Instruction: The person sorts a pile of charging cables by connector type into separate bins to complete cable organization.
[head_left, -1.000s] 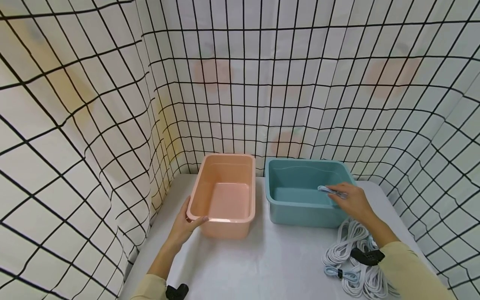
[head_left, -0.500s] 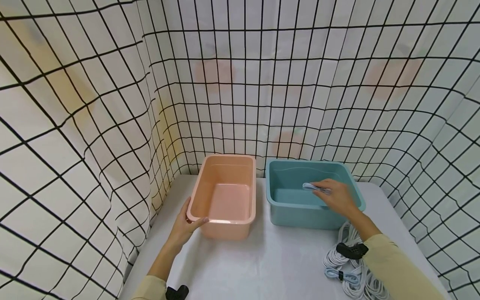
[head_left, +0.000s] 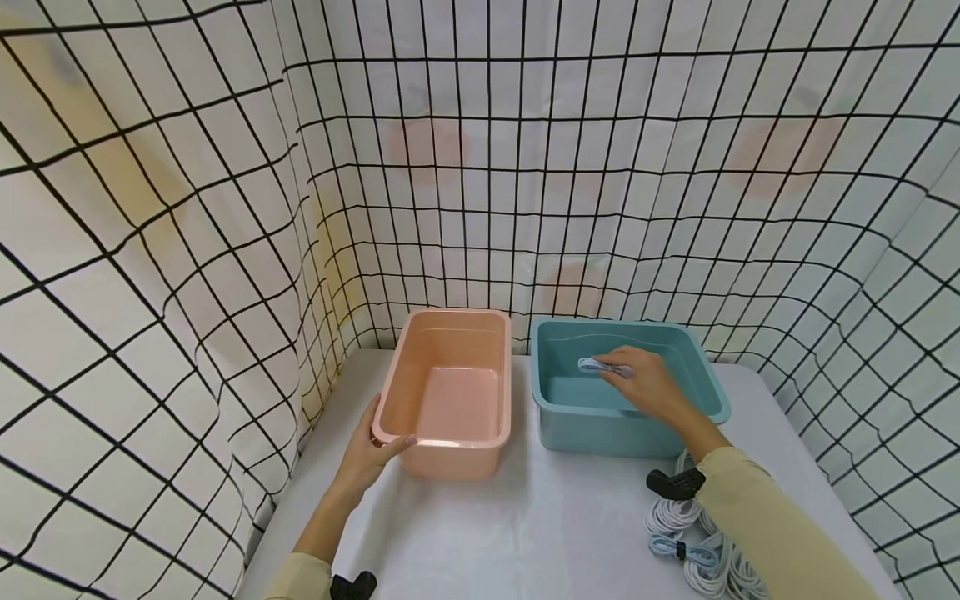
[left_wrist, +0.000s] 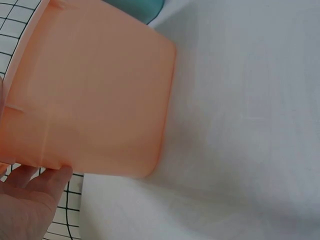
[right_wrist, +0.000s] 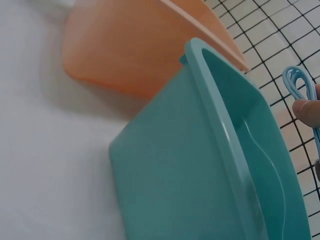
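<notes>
A peach plastic bin (head_left: pixel 454 462) stands on the left of the table. My left hand (head_left: pixel 365 456) grips its near left corner, thumb over the front rim and fingers (left_wrist: pixel 52 182) against the outer side. To the right stands a teal bin (head_left: pixel 600 432). Over its opening, my right hand (head_left: pixel 649 385) pinches a small folded bundle of light blue cable (head_left: pixel 590 365). The cable's looped end (right_wrist: pixel 292 79) sticks out past the thumb in the right wrist view. Both bins show bare floors in the head view.
A heap of coiled white cables (head_left: pixel 671 518) lies at the front right, partly hidden under the right sleeve. On it rests a light blue cable bundle (head_left: pixel 701 553) with a black tie. Black netting (head_left: pixel 487 171) surrounds the white table (head_left: pixel 517 533) at the back and sides.
My right hand has moved left across the teal bin, carrying the light blue cable. The left hand stays at the peach bin's corner.
</notes>
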